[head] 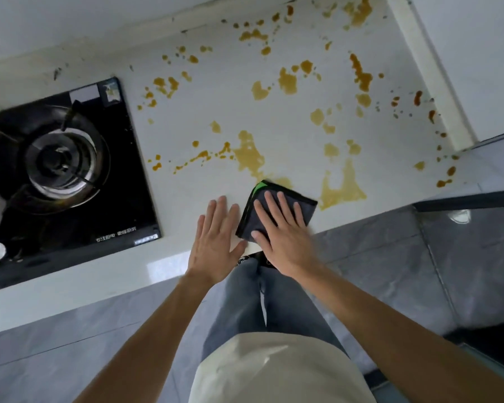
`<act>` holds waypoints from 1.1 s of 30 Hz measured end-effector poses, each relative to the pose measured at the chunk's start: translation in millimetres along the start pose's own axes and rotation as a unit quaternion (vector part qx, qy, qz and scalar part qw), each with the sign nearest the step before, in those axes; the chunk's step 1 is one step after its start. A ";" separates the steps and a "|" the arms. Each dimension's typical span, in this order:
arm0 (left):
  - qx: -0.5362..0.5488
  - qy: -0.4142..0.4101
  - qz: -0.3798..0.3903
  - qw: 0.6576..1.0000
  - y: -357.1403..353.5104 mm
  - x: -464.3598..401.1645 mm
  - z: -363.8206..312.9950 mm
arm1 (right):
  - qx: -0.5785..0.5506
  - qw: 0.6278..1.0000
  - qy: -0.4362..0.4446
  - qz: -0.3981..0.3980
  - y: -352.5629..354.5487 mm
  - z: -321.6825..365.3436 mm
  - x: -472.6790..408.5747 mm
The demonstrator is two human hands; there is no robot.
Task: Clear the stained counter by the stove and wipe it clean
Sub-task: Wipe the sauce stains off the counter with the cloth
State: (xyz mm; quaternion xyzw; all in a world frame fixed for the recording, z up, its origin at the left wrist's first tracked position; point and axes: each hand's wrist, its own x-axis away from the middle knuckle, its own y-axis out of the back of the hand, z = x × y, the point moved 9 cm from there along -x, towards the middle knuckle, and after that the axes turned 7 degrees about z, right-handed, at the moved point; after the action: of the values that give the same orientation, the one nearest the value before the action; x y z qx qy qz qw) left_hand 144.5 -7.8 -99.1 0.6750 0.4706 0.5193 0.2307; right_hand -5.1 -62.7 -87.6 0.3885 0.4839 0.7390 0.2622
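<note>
The white counter [216, 100] to the right of the stove is spattered with many yellow-orange stains [249, 154], from the back wall to the front edge. A folded dark grey cloth [304, 206] with black trim and a green corner lies near the front edge, its far corner touching a stain. My right hand [282, 231] lies flat on the cloth, fingers spread. Just left of the cloth, my left hand [217, 239] rests flat on bare counter, fingers apart, holding nothing.
A black glass gas stove [70, 170] with a steel burner fills the counter's left part. A white raised ledge [428, 68] bounds the counter on the right. Grey tiled floor [390, 271] lies below the front edge, with a dark glass panel at right.
</note>
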 end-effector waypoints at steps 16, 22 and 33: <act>0.041 0.025 -0.041 0.998 7.8 2.5 -2.0 | 0.049 0.998 -0.026 -0.033 1.2 -55.6 6.6; 0.040 0.033 -0.046 0.998 10.2 2.9 -2.2 | 0.008 0.986 -0.151 -0.063 27.3 -82.3 -45.2; 0.029 0.035 -0.050 0.998 10.0 0.3 -1.4 | 0.013 0.981 -0.188 -0.041 33.8 -172.6 -3.5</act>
State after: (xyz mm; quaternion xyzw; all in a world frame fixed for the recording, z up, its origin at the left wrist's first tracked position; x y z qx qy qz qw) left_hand 147.2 -12.2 -90.5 0.6385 0.5264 0.5163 0.2207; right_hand -146.4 -167.0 -97.3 0.5033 0.4515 0.6351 0.3735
